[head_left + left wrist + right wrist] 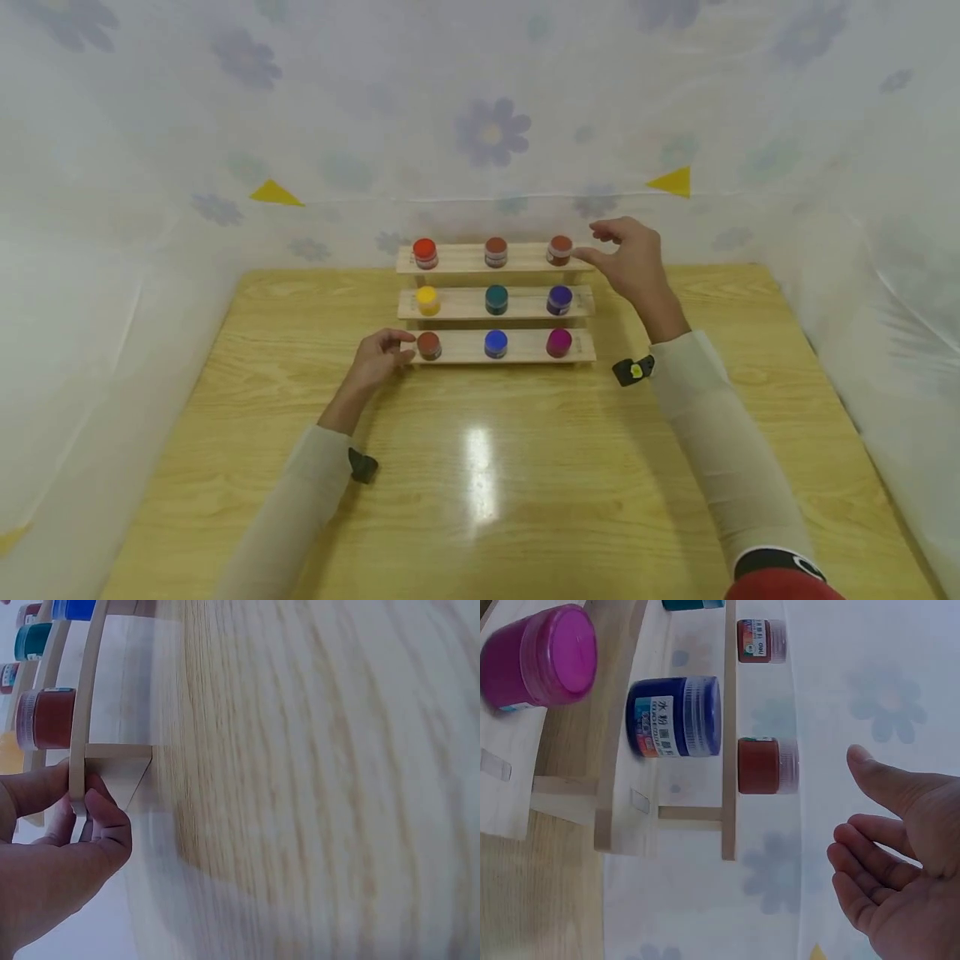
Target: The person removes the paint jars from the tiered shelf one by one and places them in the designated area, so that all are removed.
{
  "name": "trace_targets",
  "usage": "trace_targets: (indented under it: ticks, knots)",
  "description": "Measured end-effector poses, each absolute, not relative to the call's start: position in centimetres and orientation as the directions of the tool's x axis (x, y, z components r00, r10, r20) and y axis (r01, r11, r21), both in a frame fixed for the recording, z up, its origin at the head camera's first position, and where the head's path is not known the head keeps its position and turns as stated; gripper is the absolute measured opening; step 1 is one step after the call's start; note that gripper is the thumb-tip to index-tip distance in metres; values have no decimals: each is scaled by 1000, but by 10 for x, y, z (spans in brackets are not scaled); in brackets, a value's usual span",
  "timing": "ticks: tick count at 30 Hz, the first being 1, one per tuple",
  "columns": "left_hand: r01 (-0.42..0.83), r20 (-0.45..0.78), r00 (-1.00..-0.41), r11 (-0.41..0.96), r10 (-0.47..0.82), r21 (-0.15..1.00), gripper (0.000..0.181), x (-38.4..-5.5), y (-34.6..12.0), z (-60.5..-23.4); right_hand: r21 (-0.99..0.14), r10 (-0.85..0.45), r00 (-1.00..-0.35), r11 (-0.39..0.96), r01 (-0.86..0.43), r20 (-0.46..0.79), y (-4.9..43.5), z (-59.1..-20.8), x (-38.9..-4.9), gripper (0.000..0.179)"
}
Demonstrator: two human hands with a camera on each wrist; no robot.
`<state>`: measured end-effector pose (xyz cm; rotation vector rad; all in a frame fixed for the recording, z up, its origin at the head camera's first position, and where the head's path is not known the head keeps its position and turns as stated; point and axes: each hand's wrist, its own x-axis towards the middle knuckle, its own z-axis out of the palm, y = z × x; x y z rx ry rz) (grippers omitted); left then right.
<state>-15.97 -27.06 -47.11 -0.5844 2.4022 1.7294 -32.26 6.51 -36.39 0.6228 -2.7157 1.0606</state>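
Note:
A three-step wooden rack (528, 348) carries small lidded paint jars in rows of three. The top step holds a red jar (425, 253) and two brown ones; yellow, dark green and dark blue jars stand on the middle step. Along the front step are a brown jar (429, 345), a blue jar (496, 343) and a magenta jar (558, 342). My left hand (71, 859) pinches the left end of the front step, thumb above and fingers below. Beside the top right brown jar (759, 766), my right hand (892, 877) hovers with thumb and fingers apart, holding nothing.
The rack stands toward the back of a wood-grain table (480, 550). Behind it hangs a white flowered sheet (420, 108) with two yellow triangles (671, 182). A dark strap end (633, 370) sticks out from the right wrist.

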Motion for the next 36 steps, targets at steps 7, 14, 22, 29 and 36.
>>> trace_targets:
  ticks: [7, 14, 22, 29, 36]
  knots:
    - [-364, -318, -926, 266, -203, 892, 31, -163, -267, -474, -691, -266, -945, 647, -321, 190, 58, -381, -325, 55]
    - [-370, -319, -923, 264, -216, 891, 30, -162, -263, -475, -734, -262, -955, 620, -278, 140, 54, -394, -330, 54]
    - [-384, -324, -916, 284, -238, 879, 30, -161, -267, -472, -739, -245, -940, 584, -337, 236, 45, -401, -331, 45]
    - [-378, -319, -919, 287, -231, 880, 30, -159, -270, -470, -730, -244, -930, 576, -368, 277, 40, -402, -332, 41]
    - [-366, -310, -925, 291, -219, 884, 29, -161, -270, -471, -755, -229, -934, 551, -356, 273, 42, -403, -330, 41]
